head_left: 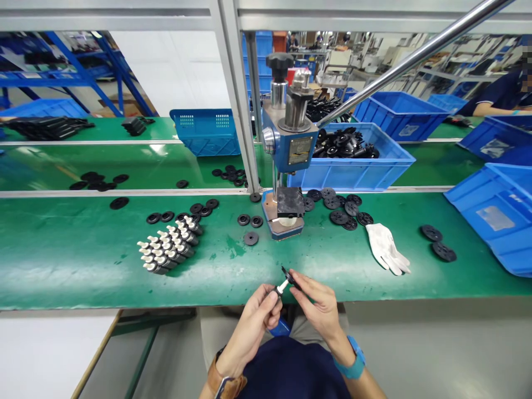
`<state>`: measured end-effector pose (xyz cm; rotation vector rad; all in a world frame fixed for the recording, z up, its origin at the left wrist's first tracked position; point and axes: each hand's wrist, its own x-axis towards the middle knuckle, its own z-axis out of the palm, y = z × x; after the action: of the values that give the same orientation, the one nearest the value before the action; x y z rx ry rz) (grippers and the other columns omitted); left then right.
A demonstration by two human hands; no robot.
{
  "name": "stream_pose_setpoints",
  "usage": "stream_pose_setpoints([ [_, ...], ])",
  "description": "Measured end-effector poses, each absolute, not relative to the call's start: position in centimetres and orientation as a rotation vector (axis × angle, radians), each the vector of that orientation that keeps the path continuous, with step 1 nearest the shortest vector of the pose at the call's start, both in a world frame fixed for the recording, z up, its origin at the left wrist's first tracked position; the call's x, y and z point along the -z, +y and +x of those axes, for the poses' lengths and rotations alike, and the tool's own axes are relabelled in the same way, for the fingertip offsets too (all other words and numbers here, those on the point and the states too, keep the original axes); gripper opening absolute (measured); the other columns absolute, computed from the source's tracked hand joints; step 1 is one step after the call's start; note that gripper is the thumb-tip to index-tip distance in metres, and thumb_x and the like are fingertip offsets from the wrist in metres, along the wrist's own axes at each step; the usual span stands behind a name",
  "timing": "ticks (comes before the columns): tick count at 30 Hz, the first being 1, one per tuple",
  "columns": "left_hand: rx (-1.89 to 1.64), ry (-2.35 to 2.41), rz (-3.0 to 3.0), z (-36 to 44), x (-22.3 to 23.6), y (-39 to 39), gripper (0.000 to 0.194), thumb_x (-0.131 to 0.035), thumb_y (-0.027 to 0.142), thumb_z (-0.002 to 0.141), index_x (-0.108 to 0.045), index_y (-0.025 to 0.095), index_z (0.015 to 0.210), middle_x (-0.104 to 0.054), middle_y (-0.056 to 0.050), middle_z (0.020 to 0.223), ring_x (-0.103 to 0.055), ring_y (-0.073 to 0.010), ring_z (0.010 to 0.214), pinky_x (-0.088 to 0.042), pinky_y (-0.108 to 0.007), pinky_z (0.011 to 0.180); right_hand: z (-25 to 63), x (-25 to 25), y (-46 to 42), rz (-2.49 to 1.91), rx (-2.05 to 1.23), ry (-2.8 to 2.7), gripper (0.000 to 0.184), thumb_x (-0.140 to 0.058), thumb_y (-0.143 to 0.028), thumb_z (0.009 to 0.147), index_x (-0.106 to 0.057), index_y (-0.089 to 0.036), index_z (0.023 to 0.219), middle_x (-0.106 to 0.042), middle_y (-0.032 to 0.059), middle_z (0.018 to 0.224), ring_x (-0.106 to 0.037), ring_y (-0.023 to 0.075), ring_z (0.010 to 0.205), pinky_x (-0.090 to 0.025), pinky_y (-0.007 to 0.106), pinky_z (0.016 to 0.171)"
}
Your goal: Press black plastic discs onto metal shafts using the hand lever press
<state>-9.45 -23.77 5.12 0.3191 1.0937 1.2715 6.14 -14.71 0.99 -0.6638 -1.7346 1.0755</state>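
Note:
Both my hands are raised in front of my body at the near edge of the green table [62, 260]. My left hand [254, 324] pinches a small black cylinder with a white tip [280, 287]. My right hand [318, 305] pinches a small black disc-like part [290, 277] against that white tip. Straight ahead stands a blue hand press [288, 149] with a long steel lever [415, 55]. Left of it lie neat rows of several matching cylinders with white tips [168, 246].
Black round discs [347, 210] lie scattered around the press base. A white glove [386, 247] lies right of the press. Blue bins [357, 158] hold black parts behind; another blue bin [499, 213] sits far right. A person's arm [494, 100] rests at the far right.

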Motion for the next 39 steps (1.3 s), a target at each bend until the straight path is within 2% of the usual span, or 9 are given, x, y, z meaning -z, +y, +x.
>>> stream_pose_setpoints([
  [4,-1.285,1.091,0.360,-9.3,-4.6,-23.9,0.052,-0.081,0.061,0.081,-0.054,0.018,0.092,-0.044,0.009,0.066,-0.034,-0.0046,0.053,-0.022,-0.022,0.052,5.8,-0.2,-15.3,-0.638,-1.000,-1.678,0.046,-0.071,-0.011,0.094,-0.071,-0.035,0.133,-0.075,0.0040,0.130,-0.078,0.0258,0.112,-0.066,0.040,0.099],
  [9,-1.272,1.092,0.372,-9.2,-4.4,-24.1,0.049,-0.076,0.061,0.086,-0.050,0.020,0.089,-0.043,0.009,0.065,-0.031,-0.0042,0.051,-0.019,-0.022,0.052,6.0,0.1,-15.5,-0.631,-1.099,-1.622,0.042,-0.072,-0.016,0.095,-0.073,-0.036,0.132,-0.074,0.0042,0.133,-0.076,0.0248,0.116,-0.064,0.039,0.102],
  [15,-1.228,1.195,0.499,-9.7,-4.8,-24.2,0.051,-0.072,0.065,0.087,-0.046,0.021,0.087,-0.040,0.010,0.064,-0.029,-0.0057,0.052,-0.020,-0.023,0.052,6.9,-0.9,-14.9,-0.641,-1.556,-1.478,0.030,-0.076,-0.043,0.094,-0.079,-0.029,0.121,-0.072,0.0111,0.137,-0.070,0.0295,0.126,-0.061,0.042,0.104],
  [21,-1.143,1.315,0.768,-10.8,-3.9,-24.6,0.051,-0.065,0.069,0.089,-0.048,0.021,0.090,-0.041,0.009,0.067,-0.031,-0.0092,0.059,-0.027,-0.023,0.055,8.0,-1.9,-13.3,-0.621,-1.974,-1.434,0.031,-0.086,-0.042,0.085,-0.072,-0.024,0.107,-0.068,0.0131,0.143,-0.069,0.0265,0.127,-0.055,0.041,0.109],
  [25,-1.093,1.350,0.864,-11.3,-3.5,-25.0,0.049,-0.062,0.068,0.092,-0.048,0.021,0.091,-0.042,0.008,0.070,-0.033,-0.0100,0.061,-0.028,-0.024,0.057,8.4,-1.9,-12.7,-0.584,-2.031,-1.464,0.046,-0.091,-0.041,0.080,-0.067,-0.024,0.115,-0.066,0.0127,0.143,-0.065,0.0263,0.132,-0.048,0.046,0.116],
  [28,-1.075,1.341,0.882,-11.2,-3.6,-25.0,0.046,-0.059,0.066,0.094,-0.048,0.021,0.091,-0.041,0.008,0.070,-0.033,-0.0102,0.059,-0.028,-0.024,0.057,8.4,-1.7,-12.6,-0.494,-1.986,-1.511,0.052,-0.092,-0.042,0.078,-0.068,-0.025,0.121,-0.063,0.0123,0.145,-0.060,0.0269,0.137,-0.046,0.045,0.118],
  [31,-1.082,1.389,0.920,-11.0,-3.8,-24.9,0.040,-0.061,0.060,0.095,-0.049,0.021,0.091,-0.044,0.007,0.073,-0.039,-0.0117,0.064,-0.033,-0.025,0.062,8.3,-1.8,-12.8,-0.489,-1.992,-1.627,0.060,-0.091,-0.043,0.079,-0.066,-0.029,0.132,-0.061,0.0109,0.146,-0.058,0.0269,0.138,-0.044,0.045,0.119],
  [34,-1.059,1.455,0.999,-11.1,-4.1,-25.0,0.033,-0.064,0.051,0.094,-0.051,0.021,0.092,-0.051,0.004,0.080,-0.047,-0.0148,0.073,-0.039,-0.027,0.069,8.2,-2.0,-12.9,-0.525,-1.980,-1.742,0.072,-0.091,-0.047,0.078,-0.062,-0.031,0.142,-0.060,0.0104,0.146,-0.060,0.0277,0.135,-0.047,0.044,0.117],
  [39,-0.904,1.613,1.239,-11.5,-4.9,-25.5,0.015,-0.063,0.034,0.095,-0.054,0.023,0.099,-0.064,-0.001,0.093,-0.057,-0.0203,0.085,-0.043,-0.031,0.077,8.5,-2.4,-12.7,-0.470,-1.871,-1.924,0.078,-0.085,-0.055,0.081,-0.057,-0.031,0.150,-0.059,0.0118,0.146,-0.063,0.0288,0.130,-0.052,0.043,0.112],
])
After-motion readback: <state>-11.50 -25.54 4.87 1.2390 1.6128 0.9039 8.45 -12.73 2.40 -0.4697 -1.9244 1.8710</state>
